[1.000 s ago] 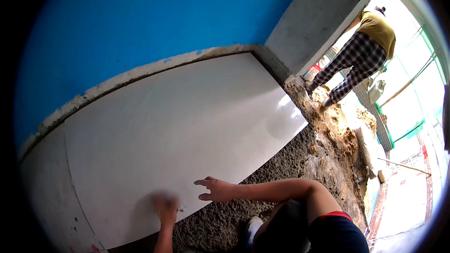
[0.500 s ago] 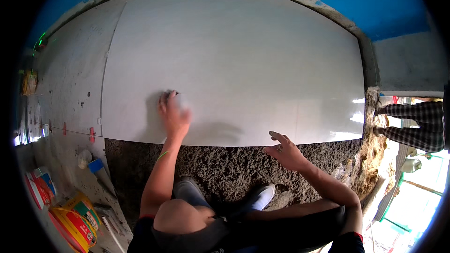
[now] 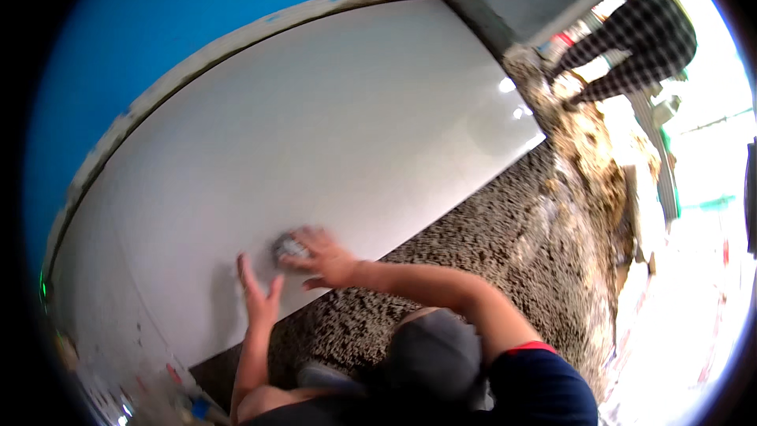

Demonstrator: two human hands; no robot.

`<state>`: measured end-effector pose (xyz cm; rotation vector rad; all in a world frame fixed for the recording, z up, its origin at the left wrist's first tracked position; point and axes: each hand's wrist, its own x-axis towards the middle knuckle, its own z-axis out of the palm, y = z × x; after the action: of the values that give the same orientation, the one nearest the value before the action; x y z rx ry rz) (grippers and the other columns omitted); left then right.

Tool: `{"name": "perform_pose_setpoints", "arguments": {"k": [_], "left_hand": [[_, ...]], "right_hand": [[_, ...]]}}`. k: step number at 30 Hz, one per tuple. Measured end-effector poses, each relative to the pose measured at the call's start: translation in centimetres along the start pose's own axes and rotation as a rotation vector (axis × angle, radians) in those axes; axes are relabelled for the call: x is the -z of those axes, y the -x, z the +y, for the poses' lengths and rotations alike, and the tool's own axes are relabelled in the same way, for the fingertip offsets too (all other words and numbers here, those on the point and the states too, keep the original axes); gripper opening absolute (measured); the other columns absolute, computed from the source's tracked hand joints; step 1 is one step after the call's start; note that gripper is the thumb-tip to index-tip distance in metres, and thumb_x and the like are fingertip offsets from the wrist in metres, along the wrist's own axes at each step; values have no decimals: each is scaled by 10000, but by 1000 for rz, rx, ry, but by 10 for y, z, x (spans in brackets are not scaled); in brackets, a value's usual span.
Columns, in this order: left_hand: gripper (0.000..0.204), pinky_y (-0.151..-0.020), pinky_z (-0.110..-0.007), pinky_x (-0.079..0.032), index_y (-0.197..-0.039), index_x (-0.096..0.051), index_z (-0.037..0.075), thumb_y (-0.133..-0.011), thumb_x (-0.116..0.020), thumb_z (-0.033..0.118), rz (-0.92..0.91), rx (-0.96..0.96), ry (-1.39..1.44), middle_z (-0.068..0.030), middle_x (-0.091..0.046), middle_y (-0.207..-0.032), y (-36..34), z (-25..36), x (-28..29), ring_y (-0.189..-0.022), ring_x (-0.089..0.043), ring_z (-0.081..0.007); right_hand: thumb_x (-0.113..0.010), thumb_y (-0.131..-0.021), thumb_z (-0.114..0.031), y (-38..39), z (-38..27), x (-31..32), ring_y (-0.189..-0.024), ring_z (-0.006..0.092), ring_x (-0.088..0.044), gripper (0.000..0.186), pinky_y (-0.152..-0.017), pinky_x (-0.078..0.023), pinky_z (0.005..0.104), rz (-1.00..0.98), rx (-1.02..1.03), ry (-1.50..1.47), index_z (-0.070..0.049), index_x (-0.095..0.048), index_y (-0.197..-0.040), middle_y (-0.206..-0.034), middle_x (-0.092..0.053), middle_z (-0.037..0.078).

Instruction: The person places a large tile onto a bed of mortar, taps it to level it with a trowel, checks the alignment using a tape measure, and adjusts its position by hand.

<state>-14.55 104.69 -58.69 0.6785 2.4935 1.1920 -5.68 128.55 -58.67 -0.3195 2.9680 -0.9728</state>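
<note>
A large pale tile (image 3: 307,126) lies over rough, dark mortar (image 3: 489,213). On its near part, my right hand (image 3: 331,259) has its fingers over a small grey, rounded thing (image 3: 290,248); motion blur hides its kind. Left of it, my left hand (image 3: 260,293) is raised just above the tile, fingers apart and nothing in them. Both forearms reach in from the lower edge.
A blue wall (image 3: 197,8) rises beyond the tile. At the far right a person in checked trousers (image 3: 631,47) bends beside a broken, sunlit ledge (image 3: 583,134). More pale tile (image 3: 95,300) adjoins at the left.
My view has turned toward the right. The small grey thing, under my left hand before, is now under my right, which has come across to the left. My left hand has let go.
</note>
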Motion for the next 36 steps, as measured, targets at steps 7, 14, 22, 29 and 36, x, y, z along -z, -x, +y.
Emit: {"name": "perform_pose_setpoints", "arguments": {"k": [7,14,22,29,36], "left_hand": [[965,-1237,-547,-127,-1575,-161,-68,-928,-624,478,-143,-61,-656,-255,-97,-1668,14,-50,17,-1541,-112,-435],[1069,-1227,-577,-72,-1604,-67,-34,-937,-423,721,-52,-61,-892,-219,-56,-1690,15,-68,-1,-1561,-41,-408],[1097,-1221,-601,-53,-1602,-38,-35,-928,-389,758,-185,8,-842,-268,-23,-1674,10,-60,8,-1552,-16,-442],[1254,-1220,-614,16,-1586,-41,-71,-809,-650,704,-294,304,-682,-326,55,-1648,2,-48,-5,-1536,90,-471],[1255,-1205,-647,18,-1581,78,-48,-864,-599,729,-401,242,-642,-353,143,-1620,-24,3,-9,-1505,202,-489]], "right_hand": [[-665,-856,-207,-33,5,-49,-1366,476,-426,396,-1158,-362,550,190,250,-40,-157,-612,-1245,-1495,-424,227],[-640,-911,-232,25,166,45,-1458,502,-286,691,-1203,-274,575,373,-532,208,-226,-368,-1546,-1577,-263,324],[-478,-1014,-320,367,385,290,-929,327,-667,361,-768,-553,480,974,-1736,215,-47,-624,-1201,-1083,-669,200],[-466,-1053,-223,428,424,302,-1202,324,-548,420,-1009,-444,450,325,-1266,855,-97,-489,-1453,-1395,-519,167],[-548,-1037,-274,153,296,105,-1421,465,-365,597,-1189,-296,526,898,-707,426,-128,-346,-1578,-1580,-316,286]]}}
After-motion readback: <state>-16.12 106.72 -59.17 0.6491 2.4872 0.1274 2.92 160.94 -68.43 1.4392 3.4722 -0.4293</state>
